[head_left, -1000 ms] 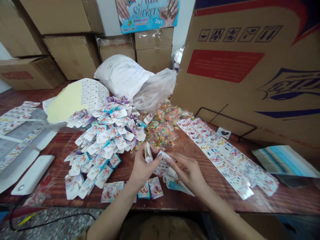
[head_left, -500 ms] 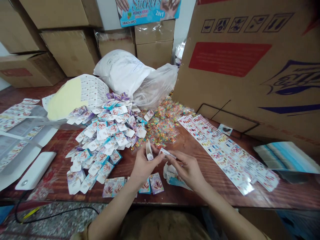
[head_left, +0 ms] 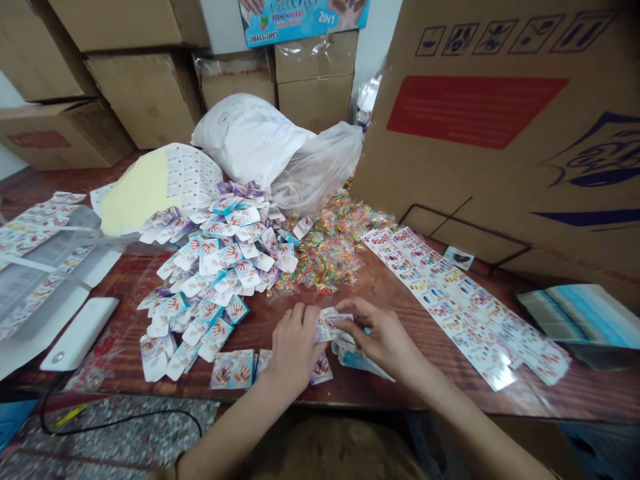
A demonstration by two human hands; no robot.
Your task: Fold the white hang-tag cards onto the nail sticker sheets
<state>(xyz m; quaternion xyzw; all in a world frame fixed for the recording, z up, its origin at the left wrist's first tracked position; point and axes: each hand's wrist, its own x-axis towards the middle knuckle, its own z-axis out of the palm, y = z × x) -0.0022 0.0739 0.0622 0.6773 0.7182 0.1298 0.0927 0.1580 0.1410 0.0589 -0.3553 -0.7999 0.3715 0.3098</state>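
My left hand [head_left: 294,347] and my right hand [head_left: 381,337] meet over the front of the wooden table [head_left: 380,293]. Both pinch one small printed card packet [head_left: 327,325] between their fingertips, low over the table. Under my right hand lies a small stack of packets [head_left: 353,355]. A few finished packets [head_left: 235,369] lie in a row by my left wrist. A big heap of card packets [head_left: 220,267] spreads to the left of my hands. A pile of tiny coloured pieces [head_left: 330,247] in clear wrap lies just beyond my hands.
Long sticker sheets [head_left: 460,303] lie to the right. A large cardboard box [head_left: 505,127] stands at the right rear. White plastic bags [head_left: 260,143] and stacked cartons [head_left: 145,93] fill the back. A white flat device [head_left: 80,332] with a cable and trays of sheets [head_left: 35,267] sit left.
My hands have lowered toward the table and closed together on the packet; the card flap that stood up in my left fingers is now folded down. The camera shifted slightly.
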